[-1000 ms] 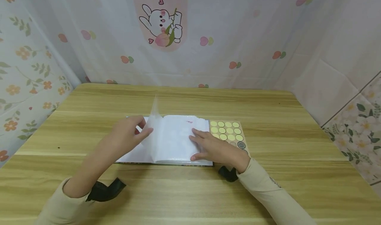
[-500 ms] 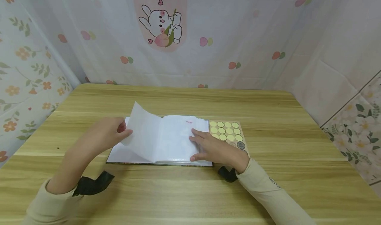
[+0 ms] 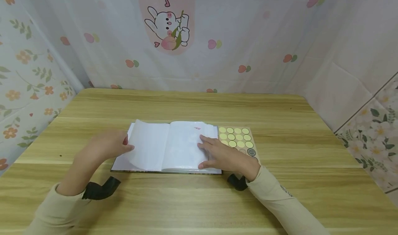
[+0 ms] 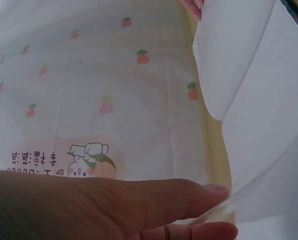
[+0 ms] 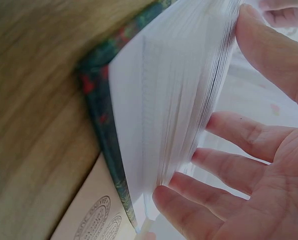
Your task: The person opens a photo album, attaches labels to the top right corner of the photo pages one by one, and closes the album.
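A photo album with thin plastic-sleeve pages [image 3: 183, 145] lies open on the table; its dark green and red patterned cover [image 5: 96, 100] shows in the right wrist view. My left hand [image 3: 104, 147] pinches the outer edge of a translucent page [image 3: 147, 142], which curves just over the album's left side. In the left wrist view, the thumb [image 4: 198, 197] and a finger grip that page edge. With fingers spread and fairly straight, my right hand [image 3: 225, 155] rests on the right-hand page stack, its fingertips along the stack's edge [image 5: 208, 85] in the right wrist view.
Partly under the album's right side lies a beige sheet [image 3: 239, 136] with rows of yellow circles and some dark printed round stamps. The wooden table [image 3: 280, 131] ends at a printed curtain [image 3: 248, 38] behind. Black straps [image 3: 101, 189] hang at both wrists.
My left hand has carried the page from upright over to the left and lowered it toward the album's left side. The right hand has stayed on the page stack.
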The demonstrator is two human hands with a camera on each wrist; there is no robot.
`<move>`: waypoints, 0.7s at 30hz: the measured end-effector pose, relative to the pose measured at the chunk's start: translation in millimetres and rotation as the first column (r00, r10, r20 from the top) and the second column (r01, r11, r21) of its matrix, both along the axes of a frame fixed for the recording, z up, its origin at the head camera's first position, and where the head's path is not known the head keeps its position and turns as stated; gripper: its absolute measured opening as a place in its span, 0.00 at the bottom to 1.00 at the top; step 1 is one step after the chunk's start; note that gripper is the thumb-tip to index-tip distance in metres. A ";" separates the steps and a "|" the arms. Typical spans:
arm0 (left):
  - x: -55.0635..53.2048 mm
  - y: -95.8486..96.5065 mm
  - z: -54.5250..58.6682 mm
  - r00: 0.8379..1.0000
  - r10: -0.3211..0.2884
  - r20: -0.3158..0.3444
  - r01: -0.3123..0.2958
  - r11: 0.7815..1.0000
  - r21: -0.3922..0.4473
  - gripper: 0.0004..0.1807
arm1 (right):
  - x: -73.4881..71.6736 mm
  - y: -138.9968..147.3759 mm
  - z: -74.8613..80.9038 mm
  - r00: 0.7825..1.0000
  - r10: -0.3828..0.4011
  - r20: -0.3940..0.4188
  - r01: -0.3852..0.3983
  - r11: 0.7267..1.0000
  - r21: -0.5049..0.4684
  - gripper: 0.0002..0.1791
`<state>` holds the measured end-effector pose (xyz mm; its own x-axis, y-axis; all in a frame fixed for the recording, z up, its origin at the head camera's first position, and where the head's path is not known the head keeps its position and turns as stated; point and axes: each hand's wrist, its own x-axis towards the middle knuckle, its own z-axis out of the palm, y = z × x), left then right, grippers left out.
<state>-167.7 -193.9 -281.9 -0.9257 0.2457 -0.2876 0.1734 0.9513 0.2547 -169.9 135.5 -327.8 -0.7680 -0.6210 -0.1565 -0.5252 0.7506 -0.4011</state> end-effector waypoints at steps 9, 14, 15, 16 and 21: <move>-5.1 -5.0 -10.9 1.000 -0.002 0.021 0.003 0.997 -0.075 0.12 | -1.2 -0.2 -1.5 1.000 0.007 -0.009 -0.007 1.000 0.002 0.40; -5.9 -6.7 -14.9 0.999 0.011 0.042 -0.007 0.995 -0.102 0.11 | -1.0 -0.2 -1.3 1.000 0.002 0.002 -0.002 1.000 -0.001 0.40; -6.0 -6.7 -15.1 0.998 0.018 0.053 -0.013 0.994 -0.106 0.10 | -0.9 0.1 -1.4 1.000 0.001 0.005 -0.001 1.000 -0.002 0.40; -6.1 -6.4 -15.2 0.998 0.024 0.063 -0.018 0.994 -0.106 0.10 | -0.9 0.4 -1.5 1.000 -0.001 0.007 0.001 1.000 -0.003 0.40; -6.1 -5.2 -15.4 0.995 0.049 0.088 -0.038 0.991 -0.130 0.08 | -1.0 0.6 -1.9 1.000 -0.001 0.014 0.002 1.000 -0.006 0.40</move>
<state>-173.8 -199.1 -297.2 -0.9034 0.1615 -0.3971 0.1127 0.9832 0.1435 -170.9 136.1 -329.7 -0.7668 -0.6209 -0.1630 -0.5185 0.7487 -0.4130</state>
